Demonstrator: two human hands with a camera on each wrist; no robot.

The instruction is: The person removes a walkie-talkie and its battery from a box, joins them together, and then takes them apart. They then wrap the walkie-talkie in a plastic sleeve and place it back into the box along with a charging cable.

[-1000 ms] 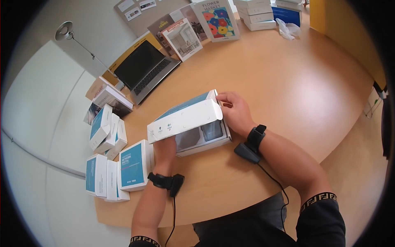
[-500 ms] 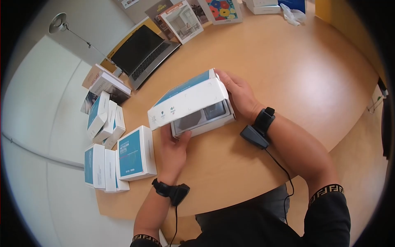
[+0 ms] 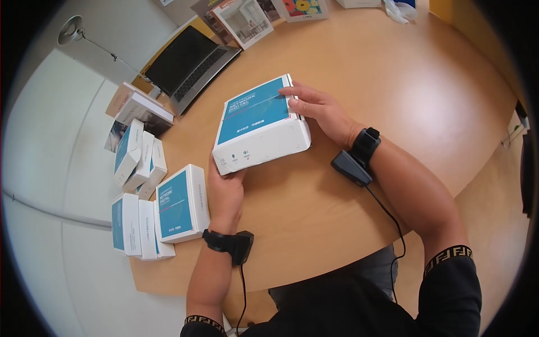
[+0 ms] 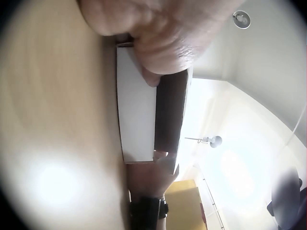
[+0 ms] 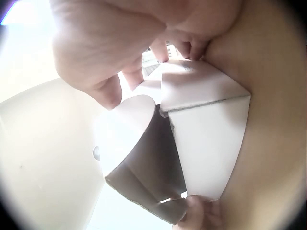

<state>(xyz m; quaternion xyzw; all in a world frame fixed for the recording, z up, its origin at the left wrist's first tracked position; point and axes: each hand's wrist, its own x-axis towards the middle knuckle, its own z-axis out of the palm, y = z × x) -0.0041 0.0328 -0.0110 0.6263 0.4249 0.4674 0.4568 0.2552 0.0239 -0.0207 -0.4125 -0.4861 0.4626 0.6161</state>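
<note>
A white cardboard box (image 3: 259,109) with a teal printed lid is between both hands, tilted over the table in the head view. My left hand (image 3: 226,196) grips its near left corner. In the left wrist view, the left thumb (image 4: 151,79) reaches into a dark gap between the white front wall (image 4: 136,108) and the lid. My right hand (image 3: 331,119) holds the right end, its thumb and a finger on the lid's edge. From the right wrist, the lid's side flap (image 5: 127,124) stands apart from the box wall (image 5: 208,148). The lid hides the contents.
Similar teal-and-white boxes (image 3: 181,205) stand at the left, with more stacked (image 3: 139,157) behind them. Books (image 3: 143,115), an open laptop (image 3: 193,64) and a desk lamp (image 3: 71,31) are further back. Magazines (image 3: 242,23) stand upright at the far side.
The lid has swung down over the box, covering the grey things seen inside earlier. The box has shifted away from the body, and the left hand has moved to its near left corner.
</note>
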